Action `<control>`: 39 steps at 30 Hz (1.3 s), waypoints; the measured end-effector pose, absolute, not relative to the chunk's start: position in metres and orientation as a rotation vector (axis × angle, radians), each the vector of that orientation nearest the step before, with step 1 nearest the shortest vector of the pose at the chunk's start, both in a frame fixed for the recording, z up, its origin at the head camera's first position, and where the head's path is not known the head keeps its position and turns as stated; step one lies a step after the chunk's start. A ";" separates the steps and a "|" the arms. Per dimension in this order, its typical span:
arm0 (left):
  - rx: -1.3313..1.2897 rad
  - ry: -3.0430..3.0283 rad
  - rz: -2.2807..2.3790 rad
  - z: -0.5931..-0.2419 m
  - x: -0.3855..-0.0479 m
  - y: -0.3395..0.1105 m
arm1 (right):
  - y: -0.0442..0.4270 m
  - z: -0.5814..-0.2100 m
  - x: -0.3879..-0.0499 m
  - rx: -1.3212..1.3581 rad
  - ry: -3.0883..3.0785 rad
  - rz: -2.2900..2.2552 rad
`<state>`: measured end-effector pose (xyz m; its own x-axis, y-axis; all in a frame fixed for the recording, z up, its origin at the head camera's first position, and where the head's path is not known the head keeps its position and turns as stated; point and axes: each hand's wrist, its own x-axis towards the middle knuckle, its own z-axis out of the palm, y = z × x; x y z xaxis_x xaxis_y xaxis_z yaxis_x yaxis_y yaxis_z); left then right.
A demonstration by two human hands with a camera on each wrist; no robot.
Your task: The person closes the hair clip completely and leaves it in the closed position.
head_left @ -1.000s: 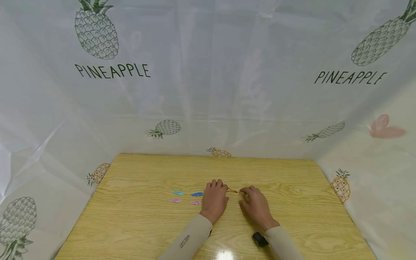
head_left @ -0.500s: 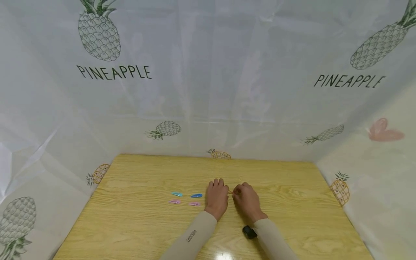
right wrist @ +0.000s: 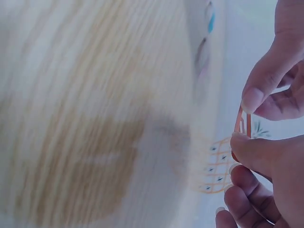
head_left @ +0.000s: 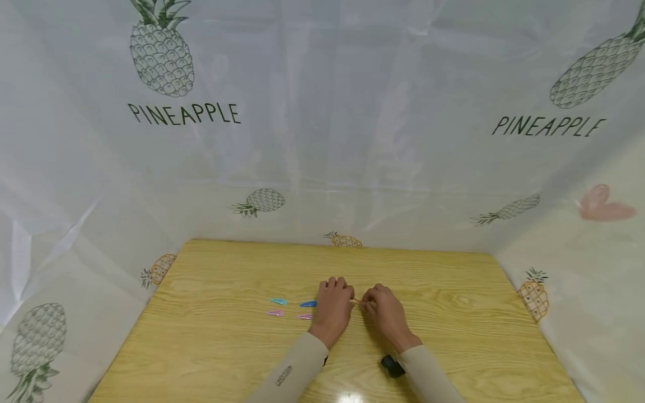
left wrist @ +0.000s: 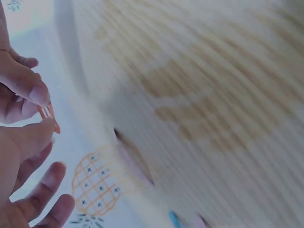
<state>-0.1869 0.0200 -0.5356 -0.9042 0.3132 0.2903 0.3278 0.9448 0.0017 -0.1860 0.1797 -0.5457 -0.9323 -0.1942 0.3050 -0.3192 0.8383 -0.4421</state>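
Observation:
An orange snap hair clip [right wrist: 248, 124] is held in the air between both hands; the head view shows only a sliver of it. My left hand [head_left: 332, 309] pinches one end between thumb and fingers. At the other end my right hand [head_left: 389, 313] does the same. In the left wrist view the hair clip [left wrist: 56, 124] shows its split frame, its ends hidden by the fingertips. Left of my left hand lie a teal hair clip [head_left: 279, 301], a blue hair clip [head_left: 308, 304] partly behind the hand, a pink hair clip [head_left: 275, 313] and another pink hair clip [head_left: 304, 317].
The wood-grain table [head_left: 227, 347] carries the clips. A white curtain [head_left: 322, 140] printed with pineapples stands around its back and sides. A black device [head_left: 392, 366] sits at the right wrist.
My right hand has come left to the orange hair clip and now pinches it along with my left hand. The left hand has stayed nearly in place. The other clips lie still.

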 end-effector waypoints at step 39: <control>-0.805 -2.779 -0.286 -0.538 -0.136 -0.051 | 0.164 -0.540 -0.156 0.971 -2.804 1.056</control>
